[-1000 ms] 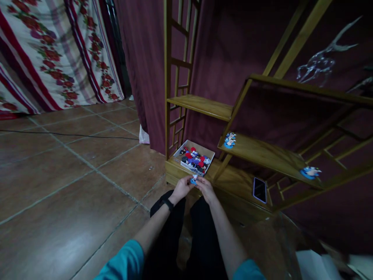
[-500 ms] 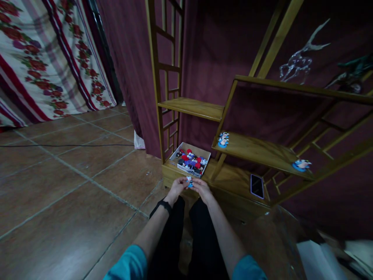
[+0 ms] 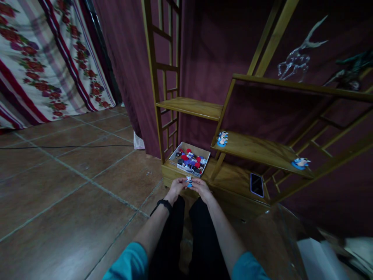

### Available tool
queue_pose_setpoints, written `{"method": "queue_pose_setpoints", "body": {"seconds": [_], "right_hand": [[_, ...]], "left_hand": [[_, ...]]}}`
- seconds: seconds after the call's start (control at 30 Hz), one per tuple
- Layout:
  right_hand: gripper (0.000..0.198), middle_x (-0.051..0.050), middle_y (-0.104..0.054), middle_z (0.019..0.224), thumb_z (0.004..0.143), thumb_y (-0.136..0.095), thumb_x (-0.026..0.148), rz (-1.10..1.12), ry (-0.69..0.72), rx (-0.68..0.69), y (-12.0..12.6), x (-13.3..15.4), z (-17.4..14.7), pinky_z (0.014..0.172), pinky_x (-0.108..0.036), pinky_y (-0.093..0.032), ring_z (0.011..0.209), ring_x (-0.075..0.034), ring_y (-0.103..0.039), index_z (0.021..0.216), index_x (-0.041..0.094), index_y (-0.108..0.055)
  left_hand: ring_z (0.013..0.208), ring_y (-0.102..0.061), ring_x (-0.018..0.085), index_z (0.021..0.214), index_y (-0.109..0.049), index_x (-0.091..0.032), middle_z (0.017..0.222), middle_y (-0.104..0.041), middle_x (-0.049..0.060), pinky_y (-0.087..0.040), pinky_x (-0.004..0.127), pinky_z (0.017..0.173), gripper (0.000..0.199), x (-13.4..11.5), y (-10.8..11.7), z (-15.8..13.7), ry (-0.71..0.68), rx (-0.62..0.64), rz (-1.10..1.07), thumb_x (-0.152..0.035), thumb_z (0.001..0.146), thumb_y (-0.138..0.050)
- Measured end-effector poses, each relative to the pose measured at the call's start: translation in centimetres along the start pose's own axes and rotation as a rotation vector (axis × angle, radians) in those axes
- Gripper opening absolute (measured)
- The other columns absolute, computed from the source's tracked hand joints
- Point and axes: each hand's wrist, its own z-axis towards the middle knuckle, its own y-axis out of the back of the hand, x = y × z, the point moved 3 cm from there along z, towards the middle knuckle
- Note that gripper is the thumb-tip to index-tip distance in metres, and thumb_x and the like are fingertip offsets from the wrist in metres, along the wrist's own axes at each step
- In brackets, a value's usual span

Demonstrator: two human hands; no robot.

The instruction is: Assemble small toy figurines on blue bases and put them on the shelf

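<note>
A small figurine (image 3: 189,181), white on top with a blue base, is held upright between my two hands in front of the low shelf. My left hand (image 3: 176,188) grips it from the left with the fingertips. From the right side, the fingers of my right hand (image 3: 201,187) pinch it too. Just beyond them sits an open cardboard box (image 3: 180,167) full of small red, purple, black and white figurines (image 3: 190,160). More blue-based figurines (image 3: 222,139) stand on the left end of the middle shelf, and another figurine (image 3: 301,163) is at its right end.
The wooden shelf unit (image 3: 256,151) has slanting posts and stepped boards. A phone (image 3: 257,185) lies on its bottom board. A clear deer ornament (image 3: 295,62) and a dark ornament (image 3: 351,72) stand higher at right. A cable (image 3: 67,146) crosses the tiled floor.
Both hands keep hold of the figurine in nearly the same spot. The view has shifted very slightly; nothing else has visibly moved.
</note>
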Motion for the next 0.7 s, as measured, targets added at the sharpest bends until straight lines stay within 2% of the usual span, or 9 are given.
{"method": "queue_pose_setpoints", "body": {"seconds": [0.2,0.37,0.7], "right_hand": [[0.038,-0.007,-0.065,0.096,0.057,-0.073,0.034,0.004,-0.002,0.03,-0.23,0.67,-0.52,0.079,-0.037,-0.048,0.087,-0.021,-0.061,0.089,0.018,-0.063],[0.037,-0.006,-0.066,0.092,0.06,-0.071,0.038,0.0,0.006,-0.006,-0.14,0.6,-0.38,0.076,-0.037,-0.049,0.082,-0.02,-0.063,0.091,0.019,-0.063],[0.032,-0.004,-0.065,0.086,0.059,-0.071,0.041,-0.021,0.013,0.011,-0.06,0.34,-0.16,0.074,-0.033,-0.049,0.079,-0.017,-0.061,0.081,0.018,-0.063]], "left_hand": [[0.058,-0.056,0.009,0.083,-0.068,-0.012,0.07,-0.066,0.005,-0.043,0.02,0.058,0.033,0.15,0.05,0.08,0.029,0.065,-0.049,-0.026,0.054,-0.075],[0.063,-0.059,0.011,0.083,-0.068,-0.012,0.078,-0.067,0.007,-0.046,0.022,0.061,0.031,0.04,-0.05,-0.09,0.04,0.078,-0.085,-0.026,0.057,-0.074],[0.055,-0.057,0.01,0.074,-0.069,-0.012,0.068,-0.067,0.006,-0.045,0.022,0.055,0.026,-0.19,-0.06,-0.4,-0.002,0.015,-0.03,-0.03,0.056,-0.074]]}}
